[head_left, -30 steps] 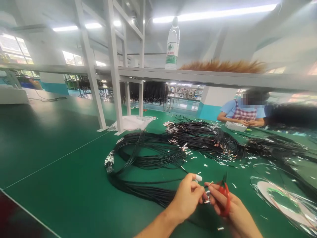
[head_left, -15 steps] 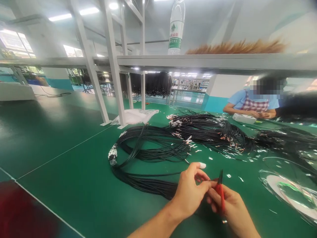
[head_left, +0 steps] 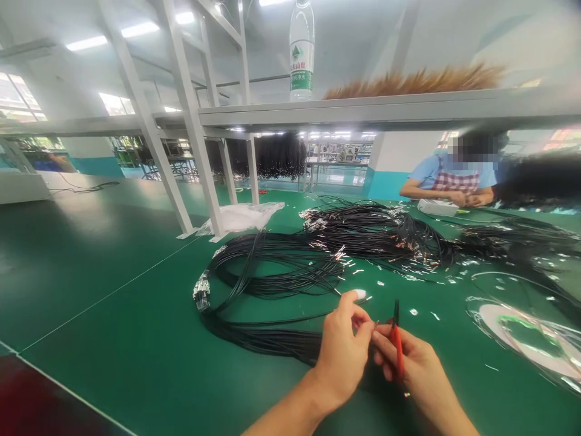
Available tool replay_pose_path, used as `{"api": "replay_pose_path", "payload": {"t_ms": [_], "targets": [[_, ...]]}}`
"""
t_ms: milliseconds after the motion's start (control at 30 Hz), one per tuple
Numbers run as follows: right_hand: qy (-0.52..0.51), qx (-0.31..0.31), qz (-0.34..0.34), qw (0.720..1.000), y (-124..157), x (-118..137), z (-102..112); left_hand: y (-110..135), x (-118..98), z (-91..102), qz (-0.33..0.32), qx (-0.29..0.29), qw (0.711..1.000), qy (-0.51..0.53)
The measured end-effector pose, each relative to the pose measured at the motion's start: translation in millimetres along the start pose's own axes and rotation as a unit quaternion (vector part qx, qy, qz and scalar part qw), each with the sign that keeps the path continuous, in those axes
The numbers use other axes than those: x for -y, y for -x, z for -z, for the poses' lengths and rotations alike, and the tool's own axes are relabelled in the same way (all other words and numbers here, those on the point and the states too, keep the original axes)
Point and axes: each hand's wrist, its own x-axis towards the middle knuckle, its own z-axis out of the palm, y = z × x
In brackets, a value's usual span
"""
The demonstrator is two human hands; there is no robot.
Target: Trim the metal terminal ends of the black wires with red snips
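Near the front of the green table (head_left: 149,375), both hands are working fingertip to fingertip. Left hand (head_left: 344,348) is pinching narrow on a thin wire end (head_left: 376,325), mostly hidden by the fingers; one left fingertip is wearing a white cover (head_left: 360,294). Right hand (head_left: 420,363) is meeting it at the pinch while holding red-handled cutters (head_left: 399,351), blades pointing up, apart from the wire. Blade gap: can't tell.

Black cables (head_left: 276,340) are lying just left of the left hand, curving round to silvery ends (head_left: 202,292). Bigger cable pile (head_left: 363,236) is sitting beyond.

Handling, my read: step is looking like fine finger work, so a short pinch close behind the tip is probably giving best control. Cutters are best riding back in the palm, leaving right thumb and finger free. Slack matters too: a taut cable would be tugging the end out of the pinch. Small scraps (head_left: 413,312) are dotting the table, easily confused with wire tips.
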Motion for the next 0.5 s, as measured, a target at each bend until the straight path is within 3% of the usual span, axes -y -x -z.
{"api": "replay_pose_path", "payload": {"t_ms": [133,233,300,367,433,500], "targets": [[0.050,0.003,0.002,0.999,-4.9,-5.6,5.0,-1.1,7.8,-3.8,0.025,0.004,0.998,0.052],[0.244,-0.015,0.031,0.969,-6.0,-8.8,20.3,-2.1,13.0,-7.8,0.044,0.005,0.996,0.077],[0.441,-0.065,0.088,0.891,-2.7,-10.3,35.6,-2.1,13.8,-10.1,0.046,0.011,0.995,0.083],[0.598,-0.091,0.154,0.781,4.6,-11.2,50.9,-1.8,12.8,-11.7,0.041,0.017,0.995,0.084],[0.696,-0.089,0.225,0.676,14.3,-10.7,61.4,-1.5,11.6,-12.7,0.038,0.019,0.996,0.081],[0.750,-0.078,0.292,0.589,23.8,-8.0,65.0,-1.6,11.0,-13.4,0.039,0.019,0.996,0.079]]}}
